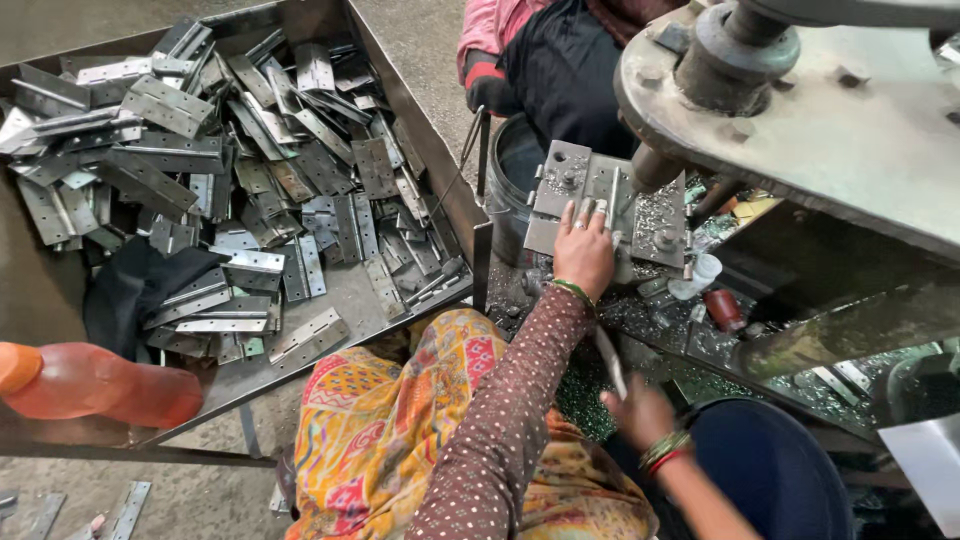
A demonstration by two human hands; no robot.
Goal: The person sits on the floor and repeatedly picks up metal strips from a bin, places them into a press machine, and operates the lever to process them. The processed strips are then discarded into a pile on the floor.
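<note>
The left hand (583,250) is pressing flat on the press die plate (640,205); the right hand (640,412) is gripping 1 metal strip (609,362).

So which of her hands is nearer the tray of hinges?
Left. The left hand rests on the press plate, just right of the tray; the right hand holds a metal strip, lower and farther right.

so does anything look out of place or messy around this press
An orange plastic bottle lies on its side at the edge of the metal tray, beside a loose heap of grey steel hinges. Small metal chips litter the press bed below the left hand.
</note>
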